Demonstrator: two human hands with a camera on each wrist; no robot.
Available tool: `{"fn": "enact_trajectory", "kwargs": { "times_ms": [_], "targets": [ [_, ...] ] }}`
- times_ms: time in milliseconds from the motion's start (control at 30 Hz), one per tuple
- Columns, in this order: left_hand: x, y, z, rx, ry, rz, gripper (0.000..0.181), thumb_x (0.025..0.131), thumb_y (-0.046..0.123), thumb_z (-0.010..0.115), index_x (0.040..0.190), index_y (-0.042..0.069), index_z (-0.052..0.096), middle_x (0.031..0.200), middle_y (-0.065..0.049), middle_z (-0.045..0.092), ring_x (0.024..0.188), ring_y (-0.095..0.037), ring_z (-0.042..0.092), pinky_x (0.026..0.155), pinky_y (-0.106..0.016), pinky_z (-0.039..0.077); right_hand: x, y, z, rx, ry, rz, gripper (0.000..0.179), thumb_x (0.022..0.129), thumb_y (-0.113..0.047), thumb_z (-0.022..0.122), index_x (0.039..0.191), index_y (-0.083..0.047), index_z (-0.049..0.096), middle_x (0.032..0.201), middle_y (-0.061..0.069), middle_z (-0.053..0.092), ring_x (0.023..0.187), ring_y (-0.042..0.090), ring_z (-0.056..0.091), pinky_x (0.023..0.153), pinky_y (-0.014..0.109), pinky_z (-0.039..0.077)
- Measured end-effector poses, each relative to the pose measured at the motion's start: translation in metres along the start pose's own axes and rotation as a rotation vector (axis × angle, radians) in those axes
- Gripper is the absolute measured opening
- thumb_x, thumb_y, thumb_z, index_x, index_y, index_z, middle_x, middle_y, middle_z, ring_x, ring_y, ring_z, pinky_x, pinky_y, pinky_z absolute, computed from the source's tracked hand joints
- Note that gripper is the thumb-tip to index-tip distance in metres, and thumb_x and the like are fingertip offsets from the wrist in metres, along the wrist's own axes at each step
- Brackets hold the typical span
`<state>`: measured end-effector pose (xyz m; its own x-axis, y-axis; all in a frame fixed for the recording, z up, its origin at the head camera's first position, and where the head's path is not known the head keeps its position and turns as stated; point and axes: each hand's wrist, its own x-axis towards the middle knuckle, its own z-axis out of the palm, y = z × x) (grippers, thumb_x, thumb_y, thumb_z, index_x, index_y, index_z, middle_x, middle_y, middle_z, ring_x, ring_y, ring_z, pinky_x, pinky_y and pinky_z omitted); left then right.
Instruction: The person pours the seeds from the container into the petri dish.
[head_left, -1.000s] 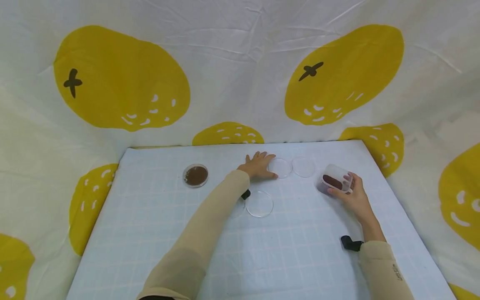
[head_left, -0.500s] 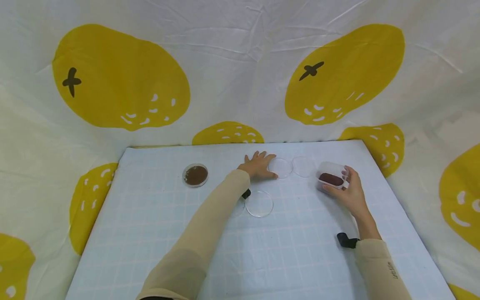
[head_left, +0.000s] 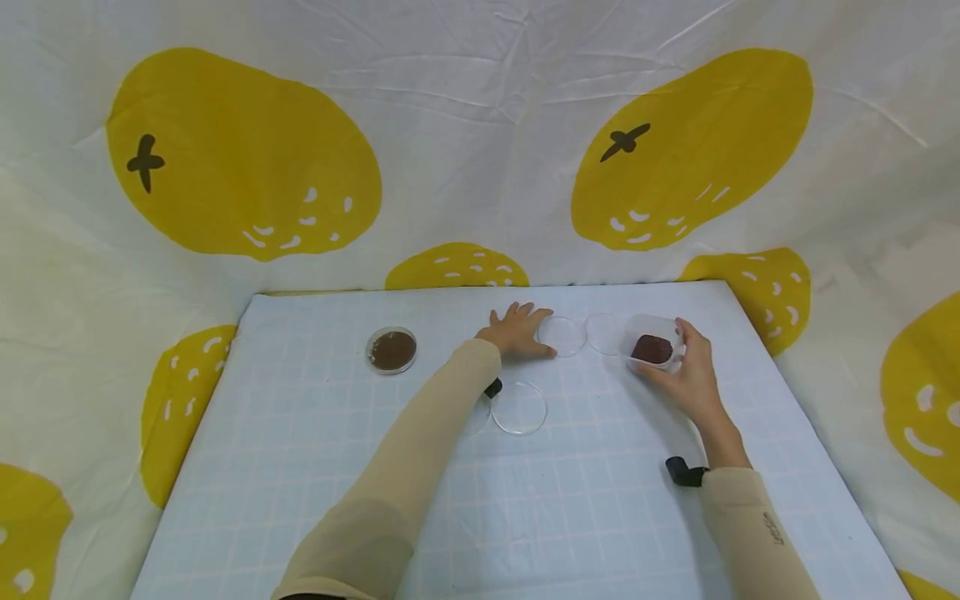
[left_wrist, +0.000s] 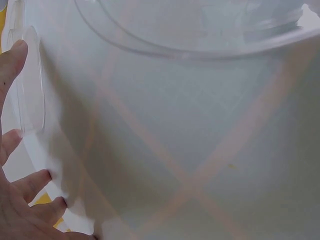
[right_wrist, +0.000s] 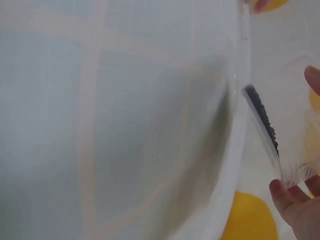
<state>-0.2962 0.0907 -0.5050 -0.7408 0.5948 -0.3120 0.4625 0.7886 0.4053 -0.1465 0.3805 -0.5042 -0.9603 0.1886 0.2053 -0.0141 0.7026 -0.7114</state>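
My left hand [head_left: 517,331], at the table's far side, holds a clear petri dish [head_left: 562,337] by its rim between thumb and forefinger, the other fingers spread. In the left wrist view, its thumb and forefinger [left_wrist: 12,142] bracket the dish [left_wrist: 33,85]. My right hand [head_left: 693,372] grips a clear plastic container [head_left: 633,327] with dark brown soil-like granules [head_left: 652,349] in it, raised above the table. From the right wrist view, the granules [right_wrist: 262,120] lie along one wall of the container. Another clear round dish part [head_left: 600,333] lies between the two, partly overlapped by the container.
A petri dish filled with brown granules [head_left: 392,350] rests on the left of the cloth-covered table [head_left: 315,500]. Nearer the middle lies a clear dish [head_left: 519,408], beside another [head_left: 477,415] partly hidden by my left sleeve. Patterned cloth [head_left: 465,167] hangs behind the table.
My right hand has carried the container of granules leftward and slightly away from me, turning its opening more into view. My left hand has stayed at the petri dish.
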Motion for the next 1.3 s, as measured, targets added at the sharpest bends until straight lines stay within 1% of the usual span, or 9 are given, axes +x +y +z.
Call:
{"fn": "enact_trajectory", "kwargs": {
  "times_ms": [133,267,400,700,800,900,1067,1200,1300],
  "targets": [
    [0.000,0.000,0.000,0.003,-0.002,0.001,0.084,0.089,0.064,0.063,0.158,0.032,0.026,0.165,-0.009,0.018,0.151,-0.037,0.008,0.114,-0.068,0.006,0.004,-0.005,0.002,-0.038,0.006,-0.042,0.102,0.077,-0.012,0.087,0.155,0.002,0.022,0.146,0.032,0.031,0.130,0.048,0.030,0.107,0.067,0.028],
    [-0.002,0.001,-0.002,-0.001,0.001,0.005,0.085,0.089,0.063,0.064,0.158,0.031,0.027,0.165,-0.010,0.018,0.150,-0.038,0.009,0.113,-0.069,0.006,0.009,-0.009,0.005,-0.093,-0.003,-0.049,0.102,0.078,-0.012,0.087,0.156,-0.001,0.021,0.148,0.030,0.031,0.132,0.047,0.029,0.108,0.066,0.028],
    [-0.003,0.002,-0.002,0.003,0.004,0.006,0.084,0.089,0.063,0.064,0.158,0.031,0.027,0.165,-0.010,0.019,0.150,-0.038,0.010,0.113,-0.069,0.007,0.013,-0.015,0.007,-0.126,-0.007,-0.079,0.103,0.077,-0.010,0.087,0.156,-0.002,0.022,0.147,0.030,0.033,0.132,0.047,0.028,0.108,0.065,0.028],
    [-0.003,0.002,-0.003,-0.003,-0.007,-0.002,0.084,0.089,0.063,0.065,0.158,0.032,0.027,0.165,-0.009,0.019,0.150,-0.038,0.010,0.114,-0.068,0.007,0.023,-0.020,0.013,-0.155,0.032,-0.206,0.101,0.070,-0.002,0.089,0.150,0.005,0.029,0.141,0.036,0.033,0.129,0.052,0.028,0.102,0.065,0.028],
    [-0.003,0.002,-0.003,-0.003,-0.011,-0.002,0.085,0.089,0.063,0.065,0.158,0.033,0.027,0.165,-0.008,0.018,0.151,-0.037,0.009,0.114,-0.068,0.006,0.026,-0.022,0.015,-0.158,0.029,-0.235,0.100,0.068,0.002,0.089,0.149,0.005,0.030,0.139,0.038,0.032,0.128,0.054,0.028,0.101,0.066,0.028],
    [-0.003,0.001,-0.003,-0.005,-0.011,-0.002,0.085,0.089,0.063,0.065,0.158,0.032,0.027,0.165,-0.008,0.018,0.151,-0.037,0.009,0.114,-0.068,0.006,0.029,-0.025,0.018,-0.172,0.012,-0.232,0.102,0.069,0.003,0.089,0.151,0.004,0.029,0.140,0.037,0.031,0.130,0.054,0.027,0.104,0.065,0.028],
    [-0.001,0.001,-0.002,-0.001,-0.010,-0.001,0.085,0.088,0.064,0.065,0.158,0.032,0.027,0.165,-0.009,0.018,0.151,-0.037,0.009,0.113,-0.069,0.006,0.034,-0.030,0.022,-0.207,-0.015,-0.221,0.102,0.070,0.000,0.089,0.152,0.001,0.029,0.142,0.036,0.030,0.134,0.053,0.024,0.107,0.065,0.028],
    [-0.001,0.001,-0.002,-0.009,-0.003,-0.002,0.085,0.088,0.063,0.065,0.158,0.032,0.028,0.165,-0.008,0.018,0.151,-0.038,0.009,0.113,-0.069,0.005,0.037,-0.033,0.026,-0.239,-0.022,-0.238,0.100,0.071,-0.002,0.089,0.152,0.000,0.031,0.144,0.035,0.031,0.134,0.052,0.025,0.107,0.066,0.029],
    [-0.001,0.000,-0.002,-0.011,-0.003,-0.006,0.085,0.088,0.063,0.065,0.158,0.032,0.028,0.165,-0.008,0.018,0.151,-0.037,0.008,0.113,-0.069,0.005,0.039,-0.035,0.028,-0.262,-0.015,-0.274,0.100,0.069,-0.002,0.091,0.150,0.001,0.033,0.142,0.035,0.033,0.132,0.054,0.028,0.107,0.065,0.029]
  ]
}}
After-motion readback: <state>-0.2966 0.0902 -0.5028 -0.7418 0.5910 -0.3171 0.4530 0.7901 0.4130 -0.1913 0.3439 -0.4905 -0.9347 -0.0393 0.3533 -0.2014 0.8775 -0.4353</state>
